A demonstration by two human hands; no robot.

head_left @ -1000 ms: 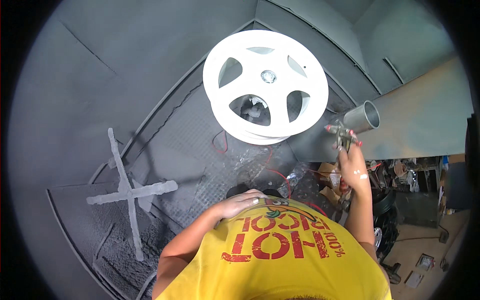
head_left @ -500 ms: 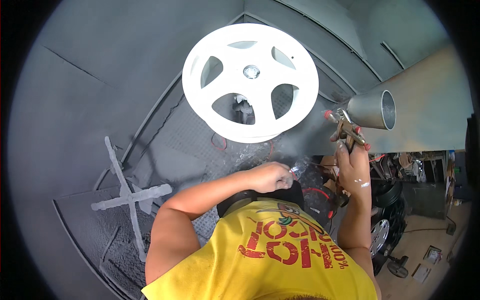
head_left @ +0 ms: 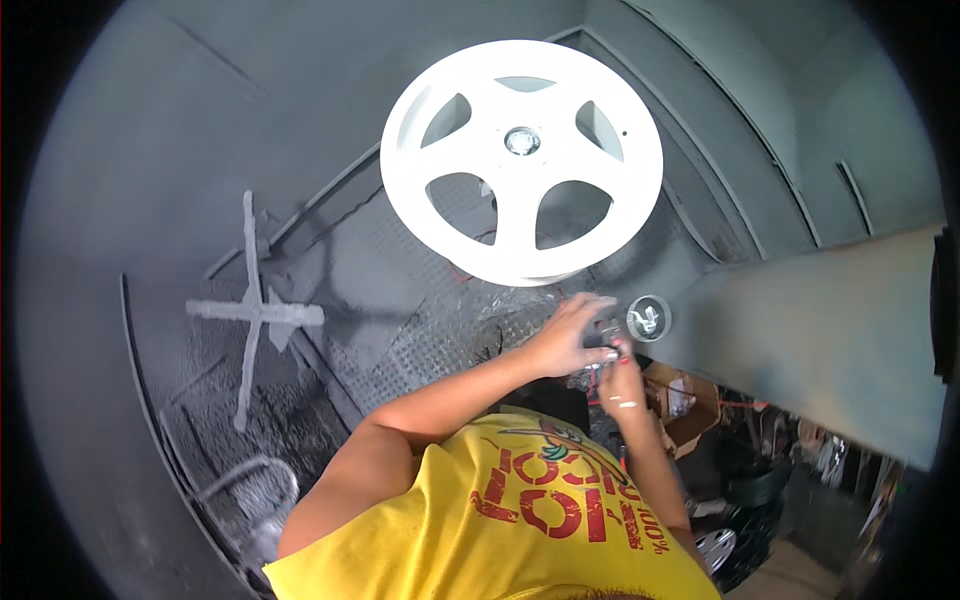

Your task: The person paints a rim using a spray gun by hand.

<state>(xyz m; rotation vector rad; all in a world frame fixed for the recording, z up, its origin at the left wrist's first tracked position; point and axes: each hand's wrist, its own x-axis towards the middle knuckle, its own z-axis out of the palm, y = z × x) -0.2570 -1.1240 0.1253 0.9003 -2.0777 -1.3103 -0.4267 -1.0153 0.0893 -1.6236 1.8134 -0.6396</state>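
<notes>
The right hand has its grip closed around the handle of a spray gun, with white marks on the skin near the wrist. The left hand comes in from the other side, its grip spread, thumb and fingers apart by the gun; the fingers are blurred, and I cannot tell whether they touch it. Just to the right of the gun is a round metal cup, its open mouth turned upward, something pale showing inside. A bit of red hose shows below the hands.

Beyond the hands, above and to the left of the gun and well clear of it, is the white five-spoke wheel, face up, with a shiny centre. Under it spreads a grey, patterned floor. Over to the left stands a grey-coated cross-shaped frame, apart from the wheel. To the right of the right forearm sits an open cardboard box, and farther down that side are dark tyres and a smaller silver wheel
</notes>
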